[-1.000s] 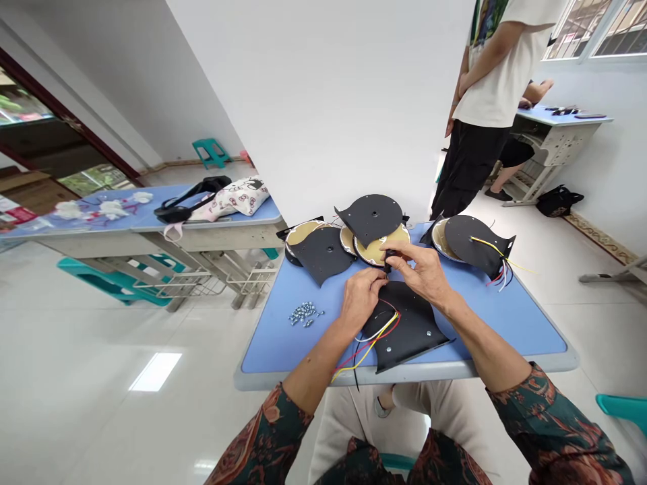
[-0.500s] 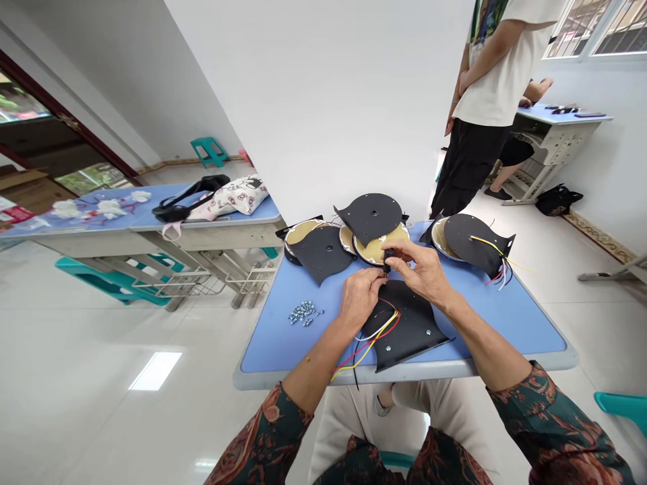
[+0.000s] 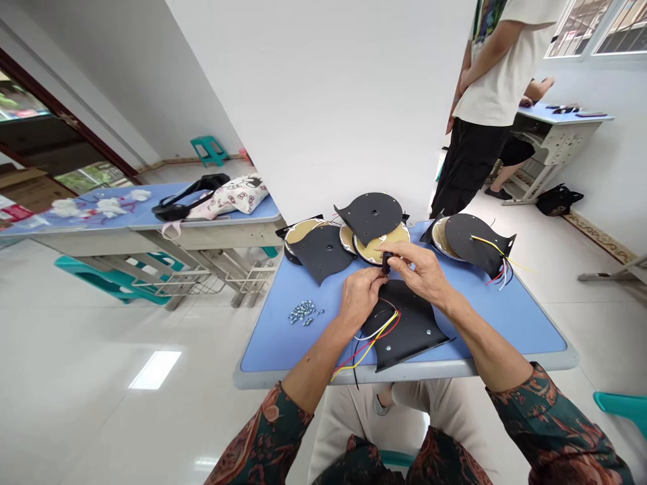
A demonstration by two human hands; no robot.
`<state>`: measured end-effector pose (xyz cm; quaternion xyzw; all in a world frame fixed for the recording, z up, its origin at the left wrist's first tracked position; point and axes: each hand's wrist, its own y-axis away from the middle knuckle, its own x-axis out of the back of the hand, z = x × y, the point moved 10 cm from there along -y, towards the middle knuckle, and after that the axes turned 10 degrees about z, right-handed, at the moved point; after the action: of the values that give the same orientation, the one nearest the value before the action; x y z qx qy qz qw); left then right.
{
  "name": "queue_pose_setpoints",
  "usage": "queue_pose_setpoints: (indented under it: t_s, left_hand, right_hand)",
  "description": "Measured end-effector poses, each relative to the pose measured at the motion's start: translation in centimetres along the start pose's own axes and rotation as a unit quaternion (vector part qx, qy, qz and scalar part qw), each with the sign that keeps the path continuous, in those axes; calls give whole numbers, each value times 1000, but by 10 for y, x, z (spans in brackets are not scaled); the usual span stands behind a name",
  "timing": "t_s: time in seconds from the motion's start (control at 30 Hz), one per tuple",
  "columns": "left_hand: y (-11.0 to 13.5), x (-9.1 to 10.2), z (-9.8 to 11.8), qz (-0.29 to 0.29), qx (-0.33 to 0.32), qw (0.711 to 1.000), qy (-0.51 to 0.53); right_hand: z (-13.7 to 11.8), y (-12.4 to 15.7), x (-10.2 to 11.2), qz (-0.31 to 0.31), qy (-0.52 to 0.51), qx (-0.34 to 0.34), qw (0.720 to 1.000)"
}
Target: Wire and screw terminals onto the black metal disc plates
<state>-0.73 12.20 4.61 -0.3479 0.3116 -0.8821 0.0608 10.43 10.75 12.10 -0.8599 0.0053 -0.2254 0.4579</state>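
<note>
My right hand (image 3: 419, 269) grips the black handle of a screwdriver (image 3: 387, 263), held upright over the far edge of a black metal plate (image 3: 412, 337). Beside its tip, my left hand (image 3: 361, 293) has its fingers pinched together at that same edge. What they hold is hidden. The plate has a curved outline and lies near the table's front edge. Two silver screws show on its near part. Red, yellow, white and black wires (image 3: 377, 340) run across its left side. Left of my left hand lies a small pile of silver screws (image 3: 303, 311).
More black plates with round gold-coloured discs lie along the back of the blue table (image 3: 283, 343), including a stacked plate (image 3: 374, 214) and a wired one (image 3: 472, 242) at right. A person (image 3: 485, 101) stands beyond. Another table at left holds a patterned bag (image 3: 237, 197).
The screwdriver handle has turned slightly in my right hand. Both hands stay in the same place, and the plate and screws have not moved.
</note>
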Motion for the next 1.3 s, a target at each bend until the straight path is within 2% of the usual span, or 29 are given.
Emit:
queue_pose_setpoints:
  t_s: [0.2, 0.27, 0.37, 0.57, 0.77, 0.97, 1.03, 1.13, 1.3]
  left_hand:
    - [1, -2, -1, -10, 6, 1000, -14]
    - [0, -2, -3, -10, 14, 1000, -17]
    - [0, -3, -4, -12, 16, 1000, -21]
    - [1, -3, -1, -16, -7, 1000, -17]
    - [1, 0, -6, 12, 26, 1000, 3]
    - [0, -1, -5, -4, 26, 1000, 16]
    - [0, -1, -5, -9, 24, 1000, 6]
    - [0, -2, -5, -15, 27, 1000, -5]
    - [0, -1, -4, -1, 34, 999, 6]
  right_hand:
    - [16, 3, 8, 83, 35, -61, 994]
    - [19, 5, 6, 93, 36, -78, 992]
    - [19, 4, 4, 77, 18, -81, 994]
    - [8, 1, -4, -12, -40, -51, 998]
    - [13, 4, -1, 51, 34, -63, 996]
    - [12, 2, -4, -28, -50, -71, 996]
    - [13, 1, 0, -19, -57, -73, 996]
    - [17, 3, 5, 30, -24, -74, 997]
    - [20, 6, 1, 63, 5, -82, 995]
